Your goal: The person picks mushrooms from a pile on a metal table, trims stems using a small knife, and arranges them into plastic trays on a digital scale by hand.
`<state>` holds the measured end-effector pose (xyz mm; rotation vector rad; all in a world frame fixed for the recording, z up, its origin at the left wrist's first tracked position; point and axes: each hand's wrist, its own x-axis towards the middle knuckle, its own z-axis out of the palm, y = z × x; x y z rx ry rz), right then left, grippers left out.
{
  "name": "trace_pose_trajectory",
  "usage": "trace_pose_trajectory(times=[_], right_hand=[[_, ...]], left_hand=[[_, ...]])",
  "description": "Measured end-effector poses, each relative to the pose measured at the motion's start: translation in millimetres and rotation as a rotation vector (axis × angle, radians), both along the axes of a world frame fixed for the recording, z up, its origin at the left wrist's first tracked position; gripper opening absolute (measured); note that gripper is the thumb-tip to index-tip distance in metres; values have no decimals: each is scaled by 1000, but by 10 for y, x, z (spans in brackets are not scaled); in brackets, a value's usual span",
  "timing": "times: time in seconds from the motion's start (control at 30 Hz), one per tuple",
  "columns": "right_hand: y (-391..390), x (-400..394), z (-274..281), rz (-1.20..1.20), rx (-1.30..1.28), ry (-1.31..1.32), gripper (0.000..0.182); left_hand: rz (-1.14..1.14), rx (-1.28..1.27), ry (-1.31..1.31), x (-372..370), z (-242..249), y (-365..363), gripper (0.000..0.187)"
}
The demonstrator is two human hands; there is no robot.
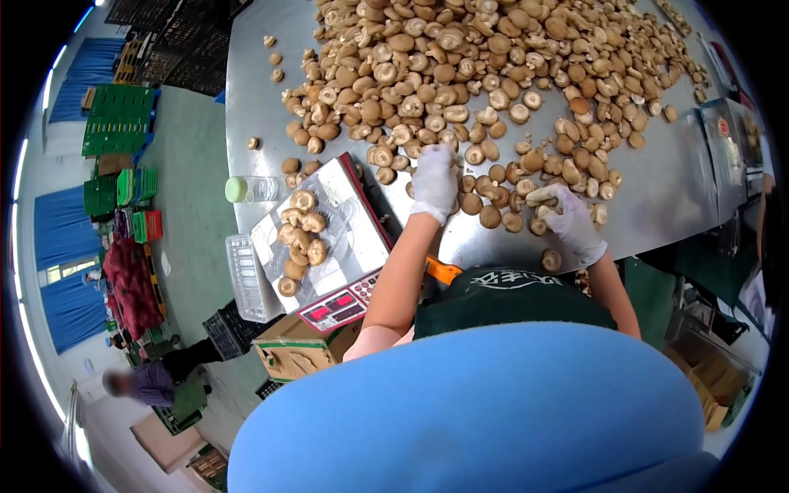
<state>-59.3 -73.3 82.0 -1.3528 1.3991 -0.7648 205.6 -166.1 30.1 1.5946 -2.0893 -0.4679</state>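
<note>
Brown shiitake mushrooms point(460, 74) lie in a broad heap on the metal table point(271, 107). At the heap's near edge is my left hand point(434, 185), in a white glove, its fingers curled down among the mushrooms; what they hold is hidden. My right hand point(571, 223), also gloved, bends its fingers and thumb around a mushroom at the near right of the heap. Left of my left forearm stands a digital scale point(380, 222) with red digits. Several mushrooms point(302, 238) rest in a row on the clear plastic over its plate.
A clear jar with a pale green lid point(237, 190) lies by the scale. Clear plastic trays point(246, 279) stick out past the table's left edge. Below is a cardboard box point(300, 349). Another person point(152, 384) stands far off at left, near green crates point(119, 119).
</note>
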Motion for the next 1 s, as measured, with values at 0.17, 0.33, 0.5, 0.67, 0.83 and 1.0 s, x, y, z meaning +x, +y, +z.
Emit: trace_pose_trajectory(times=[0.17, 0.33, 0.5, 0.67, 0.83, 1.0], right_hand=[[-14, 51, -59, 108, -97, 156, 26], [-96, 132, -101, 89, -152, 190, 23], [-270, 503, -32, 188, -463, 388, 34], [-378, 641, -268, 400, -575, 778, 28], [-313, 369, -224, 165, -557, 586, 30], [-197, -145, -121, -191, -421, 318, 31]], left_hand=[[183, 262, 833, 187, 234, 253, 42], [81, 669, 1595, 435, 156, 547, 35], [353, 573, 1598, 260, 310, 713, 25], [270, 209, 726, 310, 285, 790, 33], [33, 204, 34, 221, 111, 892, 74], [164, 297, 87, 146, 32, 741, 85]])
